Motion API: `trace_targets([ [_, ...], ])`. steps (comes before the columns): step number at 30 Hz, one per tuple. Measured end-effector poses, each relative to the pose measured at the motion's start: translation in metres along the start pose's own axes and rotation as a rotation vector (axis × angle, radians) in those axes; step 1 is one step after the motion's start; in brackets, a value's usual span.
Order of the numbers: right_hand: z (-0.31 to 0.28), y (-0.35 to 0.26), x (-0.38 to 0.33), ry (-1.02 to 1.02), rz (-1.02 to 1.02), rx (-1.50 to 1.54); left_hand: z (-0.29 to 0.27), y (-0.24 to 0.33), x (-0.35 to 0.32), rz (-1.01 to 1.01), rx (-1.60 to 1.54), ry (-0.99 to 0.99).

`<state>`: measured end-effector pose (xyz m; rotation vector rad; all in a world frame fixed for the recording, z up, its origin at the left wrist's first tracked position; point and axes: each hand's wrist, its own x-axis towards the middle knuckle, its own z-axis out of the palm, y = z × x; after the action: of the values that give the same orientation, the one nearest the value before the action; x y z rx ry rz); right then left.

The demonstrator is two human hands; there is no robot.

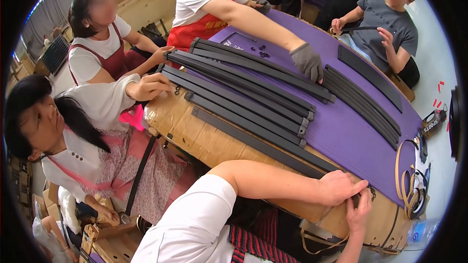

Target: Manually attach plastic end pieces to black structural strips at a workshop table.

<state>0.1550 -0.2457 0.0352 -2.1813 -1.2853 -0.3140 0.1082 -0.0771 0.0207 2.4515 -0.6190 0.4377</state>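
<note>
At the near edge of the purple mat (341,131), the end of a long dark strap (258,141) is pinched by the left hand (339,187), fingers closed; the right hand (358,209), just below, is curled against the same end.

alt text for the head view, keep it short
The person's left hand and right hand pinch the near end of a long dark strap at the edge of a table covered in cardboard with a purple mat. More dark straps lie in rows across it; a co-worker's grey-gloved hand rests on them, and other people sit around.
</note>
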Motion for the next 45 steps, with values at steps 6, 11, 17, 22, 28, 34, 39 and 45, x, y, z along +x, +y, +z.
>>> trace_targets([
  [6, 0.006, 0.01, -0.001, 0.051, -0.001, -0.022, -0.006, -0.002, 0.004, 0.015, -0.014, -0.001],
  [11, 0.006, 0.016, -0.009, 0.098, 0.172, 0.182, -0.024, 0.008, 0.006, -0.053, -0.069, -0.084],
  [17, 0.013, 0.017, -0.016, 0.19, 0.379, 0.548, -0.024, 0.005, 0.001, -0.048, -0.159, -0.024],
  [22, -0.007, 0.014, -0.024, 0.067, 0.288, 0.179, -0.022, 0.014, 0.012, -0.071, -0.152, -0.174],
  [28, 0.006, 0.017, -0.001, 0.169, 0.216, 0.449, -0.036, 0.001, 0.011, -0.091, -0.161, -0.042],
  [34, -0.007, 0.004, 0.003, 0.044, 0.244, 0.404, -0.034, 0.008, 0.013, -0.138, -0.167, -0.161],
  [39, -0.006, -0.004, 0.005, -0.015, 0.159, 0.228, -0.032, 0.006, 0.006, -0.124, -0.173, -0.096],
  [45, -0.003, 0.008, -0.001, 0.106, 0.25, 0.736, -0.033, 0.008, 0.006, -0.158, -0.113, -0.128],
])
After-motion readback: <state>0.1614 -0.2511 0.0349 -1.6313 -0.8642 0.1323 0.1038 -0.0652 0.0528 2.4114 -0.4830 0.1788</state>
